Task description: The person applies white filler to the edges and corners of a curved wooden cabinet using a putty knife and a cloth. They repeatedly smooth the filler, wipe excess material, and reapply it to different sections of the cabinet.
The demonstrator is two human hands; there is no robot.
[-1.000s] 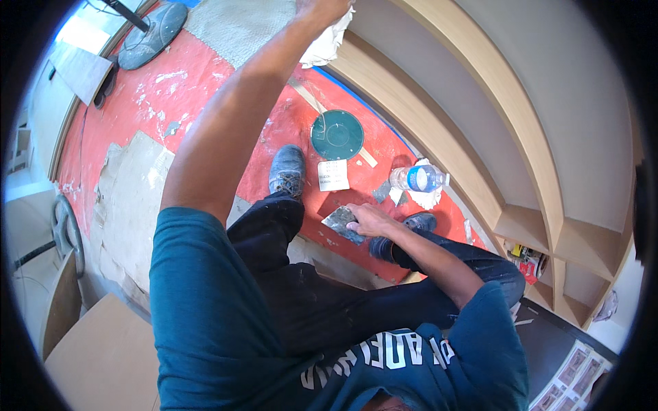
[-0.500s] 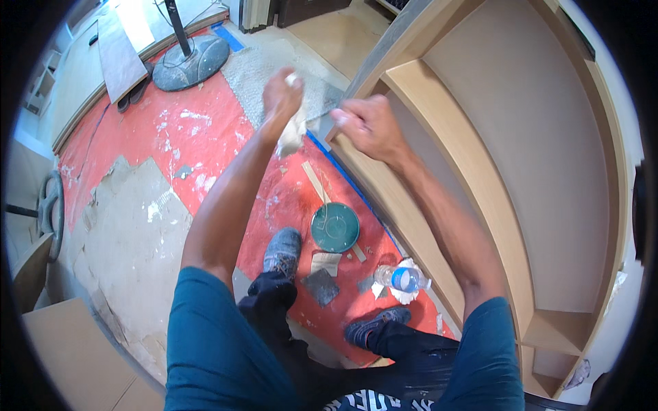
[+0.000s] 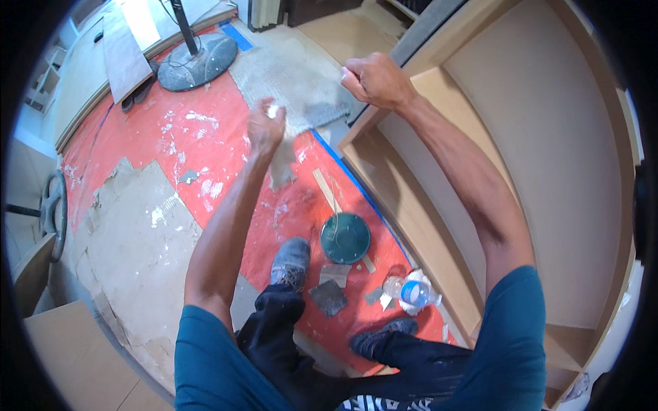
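My left hand (image 3: 266,129) is closed round a crumpled white rag (image 3: 282,164), whose end hangs below the fist over the red floor covering. A bit of it pokes out at the top of the fingers. My right hand (image 3: 378,81) makes a fist in front of the upper end of the light wood shelf unit (image 3: 428,229). What that fist holds, if anything, is hidden or too small to name. Whether it touches the wood I cannot tell.
Below my hands, a round green lid or tub (image 3: 345,238) lies across a thin wood strip (image 3: 327,190). Plastic bottles (image 3: 414,293) lie beside the shelf unit. A black pole on a round base (image 3: 199,63) stands far left. Blue tape (image 3: 349,171) runs along the unit.
My left hand has come down and slightly left with the rag. My right hand has moved up and right, away from the shelf board's end. The view has shifted a little.
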